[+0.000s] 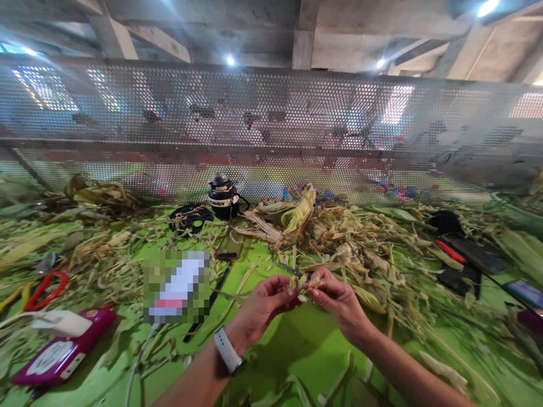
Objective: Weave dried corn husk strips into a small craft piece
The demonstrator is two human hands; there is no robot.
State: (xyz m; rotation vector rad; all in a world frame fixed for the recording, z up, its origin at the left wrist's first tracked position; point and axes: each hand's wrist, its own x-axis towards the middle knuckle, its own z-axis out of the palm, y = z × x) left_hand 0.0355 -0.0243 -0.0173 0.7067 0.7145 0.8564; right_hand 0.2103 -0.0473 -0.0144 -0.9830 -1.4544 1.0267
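Over the green tabletop (292,350), both hands meet near the middle. Thumb and fingers of my left hand (271,302) pinch a small pale yellow-green piece of dried leaf (302,281). My right hand (333,297) is closed on the other side of the same crumpled piece, its thumb bent against the fingers. A white-strapped watch (228,349) is on the left wrist. Just behind the hands lies a heap of dried, husk-like leaves (339,243), with a larger curled yellow-green leaf (299,213) on top.
A dark jar (224,198) stands at the back before a perforated metal screen (275,113), with people beyond it. To the left lie a magenta device (65,347), red-handled scissors (48,289) and a blurred-out phone-like object (180,285). Dark flat devices (460,277) lie right.
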